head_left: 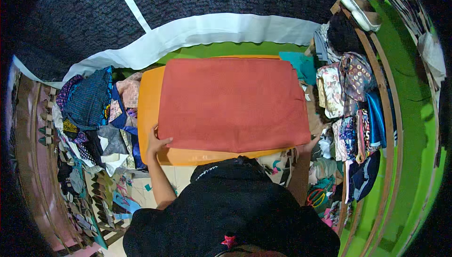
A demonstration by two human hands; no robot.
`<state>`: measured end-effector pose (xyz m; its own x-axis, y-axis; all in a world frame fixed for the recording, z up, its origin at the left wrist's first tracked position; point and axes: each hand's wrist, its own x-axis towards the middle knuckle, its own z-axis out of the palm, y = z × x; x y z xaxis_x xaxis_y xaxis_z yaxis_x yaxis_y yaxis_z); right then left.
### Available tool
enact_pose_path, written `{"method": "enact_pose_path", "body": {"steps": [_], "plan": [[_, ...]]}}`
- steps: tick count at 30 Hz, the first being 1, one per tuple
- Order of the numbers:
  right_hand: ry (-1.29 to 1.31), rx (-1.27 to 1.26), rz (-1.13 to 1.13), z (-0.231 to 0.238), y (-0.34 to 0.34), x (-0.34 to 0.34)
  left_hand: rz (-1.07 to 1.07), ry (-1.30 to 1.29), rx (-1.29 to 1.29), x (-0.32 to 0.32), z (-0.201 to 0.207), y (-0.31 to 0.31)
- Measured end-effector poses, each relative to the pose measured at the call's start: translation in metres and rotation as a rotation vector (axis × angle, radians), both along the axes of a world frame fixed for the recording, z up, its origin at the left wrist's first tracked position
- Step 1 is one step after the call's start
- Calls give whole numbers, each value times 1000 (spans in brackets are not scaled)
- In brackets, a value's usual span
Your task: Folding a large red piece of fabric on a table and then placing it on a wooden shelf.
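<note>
- Head view, main item: the red cloth lies in a flat, roughly rectangular layer on the orange surface, directly ahead of your torso. The central position likely keeps both near corners within equal reach.
- Head view, support: the orange surface shows beyond the cloth along the left and near edges. This margin probably gives the near-left corner full backing. At the right, the cloth reaches close to the piled fabrics.
- Head view, left: your left hand is at the near-left corner. Thumb and fingers are spread wide, the thumb at the near edge and the fingers beside the left edge. This stance appears suited to squaring or steadying the corner rather than pinching it.
- Head view, right: your right hand is at the near-right corner, opposite the left. Shadow obscures the fingers; you cannot tell whether they are spread or gripping. The paired placement would balance tension across the near edge.
- Head view, surroundings: mixed fabrics lie to your left, and folded printed cloths to your right. Scissors with coloured handles lie near your right forearm, apart from the red cloth, presumably to avoid snagging.
</note>
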<state>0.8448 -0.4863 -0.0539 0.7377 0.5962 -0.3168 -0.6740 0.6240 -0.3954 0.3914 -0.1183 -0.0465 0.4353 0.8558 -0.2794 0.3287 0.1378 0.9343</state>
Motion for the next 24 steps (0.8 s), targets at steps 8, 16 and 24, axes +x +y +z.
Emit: {"method": "enact_pose_path", "body": {"steps": [8, 16, 24], "plan": [[-208, -476, 359, 10, 16, 11, -79, 126, 186, -10, 1, -26], [-98, -697, 503, 51, 35, 9, 357, -130, 254, -3, -27, -51], [-398, -963, 658, 34, 56, -1, 667, -96, 374, 16, -32, -32]]}}
